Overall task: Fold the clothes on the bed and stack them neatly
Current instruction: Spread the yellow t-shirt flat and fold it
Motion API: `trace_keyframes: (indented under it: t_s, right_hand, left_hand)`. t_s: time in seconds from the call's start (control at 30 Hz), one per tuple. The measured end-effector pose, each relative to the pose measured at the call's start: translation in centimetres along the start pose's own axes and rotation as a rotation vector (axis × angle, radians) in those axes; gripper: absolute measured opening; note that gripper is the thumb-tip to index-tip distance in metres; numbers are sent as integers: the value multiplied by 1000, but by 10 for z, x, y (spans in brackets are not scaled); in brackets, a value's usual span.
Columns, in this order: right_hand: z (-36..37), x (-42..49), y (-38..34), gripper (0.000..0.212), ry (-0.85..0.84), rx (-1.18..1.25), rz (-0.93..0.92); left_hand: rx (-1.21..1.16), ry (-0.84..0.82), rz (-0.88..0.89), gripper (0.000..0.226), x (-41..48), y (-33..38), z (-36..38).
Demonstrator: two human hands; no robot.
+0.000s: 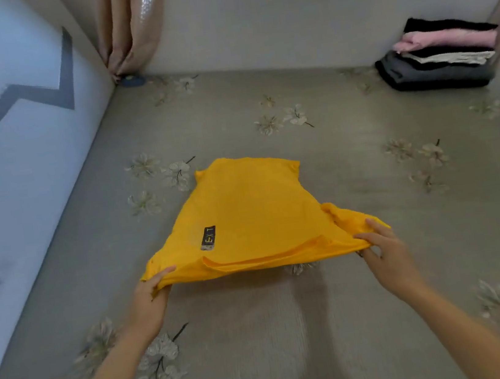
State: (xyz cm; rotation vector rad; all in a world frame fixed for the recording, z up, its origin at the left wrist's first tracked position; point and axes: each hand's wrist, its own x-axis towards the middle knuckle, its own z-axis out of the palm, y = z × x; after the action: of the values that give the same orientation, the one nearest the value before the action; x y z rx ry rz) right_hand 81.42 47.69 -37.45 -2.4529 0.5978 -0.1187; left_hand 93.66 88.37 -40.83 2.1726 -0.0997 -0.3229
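A yellow shirt [254, 208] with a small dark label lies partly folded in the middle of the bed, its near edge lifted off the sheet. My left hand [151, 294] pinches the near left corner of the shirt. My right hand [384, 250] grips the near right corner, where the cloth bunches up. At the far right of the bed stands a stack of folded clothes [439, 56] in black, pink, white and grey.
The bed [350, 159] has a grey sheet with a flower print. A white padded headboard [12, 152] runs along the left. A beige curtain [126, 26] hangs in the far corner with a small blue object [134, 81] under it. A wall and window ledge close the far side.
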Motion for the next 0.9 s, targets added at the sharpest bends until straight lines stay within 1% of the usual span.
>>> trace_keyframes:
  t_s: [0.13,0.23,0.33,0.43,0.5,0.53,0.57,0.6,0.67,0.73,0.8,0.9]
  right_hand:
    - [52,-31,33,29,-219,-86,144]
    - [87,-59,56,32,-370,-179,203]
    - [119,-91,76,36,-523,-226,282]
    - [142,-121,94,37,-757,-239,329]
    - [148,-131,104,31,-785,-165,384]
    - [149,-132,107,29,-743,-124,437]
    - [149,-131,110,28,-674,-83,496]
    - [148,-127,115,29,-586,-51,564]
    - [151,-117,130,36,-381,-34,693]
    - [155,-104,147,40,-169,24,810]
    - [160,-90,163,46,-4,104,922]
    - [173,-69,186,64,121,279,1051]
  left_hand:
    - [137,-144,-187,42,-19,-48,27]
    - [273,-245,-279,36,-36,-82,50]
    - [351,-357,-371,29,-57,-121,68]
    - [525,-582,-468,31,-76,-153,83]
    - [631,-715,-525,32,-81,-156,94]
    - [693,-741,-532,29,-80,-151,101]
    - [746,-728,-528,27,-78,-144,109]
    - [774,-680,-517,27,-75,-135,118]
    - [726,-551,-469,21,-68,-117,144]
    - [588,-450,-376,14,-65,-99,176]
    - [456,-452,-236,23,-67,-82,214]
    - [328,-553,-93,39,-75,-63,267]
